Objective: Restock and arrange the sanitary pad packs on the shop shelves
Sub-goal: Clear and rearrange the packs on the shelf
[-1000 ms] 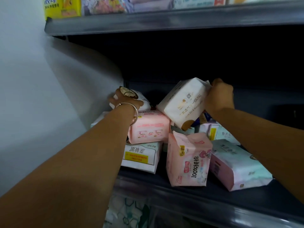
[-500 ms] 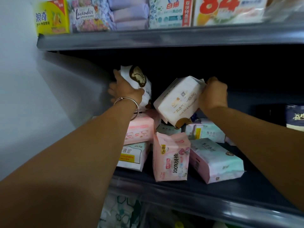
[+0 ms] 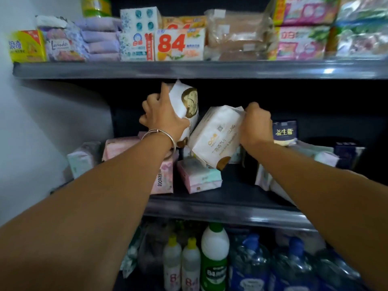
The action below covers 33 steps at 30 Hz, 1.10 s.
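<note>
My left hand [image 3: 162, 120] grips a white gold-printed pad pack [image 3: 185, 103]; my right hand [image 3: 255, 124] grips a tilted white soft-plastic pack [image 3: 216, 137], both above the dark middle shelf [image 3: 220, 206]. The slippery wrappers could slide free and topple the loose pink packs [image 3: 197, 177].

Dark middle shelf [image 3: 220, 203] across frame centre, pink and mint pad packs [image 3: 198, 177] lying at centre, pale packs at left [image 3: 83, 159], dark blue pack [image 3: 285, 132] at right rear

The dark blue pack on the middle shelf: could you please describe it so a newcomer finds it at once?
Look at the middle shelf, right of both hands. The dark blue pack stands upright at the back, the only navy one with pale lettering among pastel packs.
</note>
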Motion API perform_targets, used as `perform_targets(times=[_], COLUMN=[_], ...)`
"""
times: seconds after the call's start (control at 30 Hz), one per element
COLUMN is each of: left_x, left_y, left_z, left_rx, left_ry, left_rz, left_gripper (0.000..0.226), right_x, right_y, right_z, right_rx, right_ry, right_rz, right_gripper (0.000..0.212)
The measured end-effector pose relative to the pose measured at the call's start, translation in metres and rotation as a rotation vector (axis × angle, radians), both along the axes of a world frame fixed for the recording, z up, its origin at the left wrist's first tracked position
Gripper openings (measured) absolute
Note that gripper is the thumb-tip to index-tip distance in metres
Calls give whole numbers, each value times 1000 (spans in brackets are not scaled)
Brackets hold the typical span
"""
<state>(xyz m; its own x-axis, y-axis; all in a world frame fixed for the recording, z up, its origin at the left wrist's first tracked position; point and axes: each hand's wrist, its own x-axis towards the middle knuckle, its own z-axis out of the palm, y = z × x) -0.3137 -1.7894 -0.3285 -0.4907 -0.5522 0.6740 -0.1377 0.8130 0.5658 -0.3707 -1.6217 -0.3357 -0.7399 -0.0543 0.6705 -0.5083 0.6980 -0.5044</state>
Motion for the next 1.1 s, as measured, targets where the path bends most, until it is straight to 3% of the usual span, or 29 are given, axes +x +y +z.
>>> perform_targets(times=[0.33,0.7,0.97,1.1], left_x=[41,62,54,44], left_y=[120,227,304,343], left_z=[-28,-102,-184,-229], left_rx=[-142,-142,-143,-191], left_ry=[-122,-188,-472,-657], left_rz=[-130,-360,-568,-662], left_gripper=[80,69,64,56], right_x=[42,78,83,81], right_y=[118,248,335,369], right_z=[-26,-87,-178,-225], right_rx=[81,259,390,455], right_ry=[-17,-60,-328,-522], right_rz=[-24,-85,-82,-99], right_gripper=[30,23,18,30])
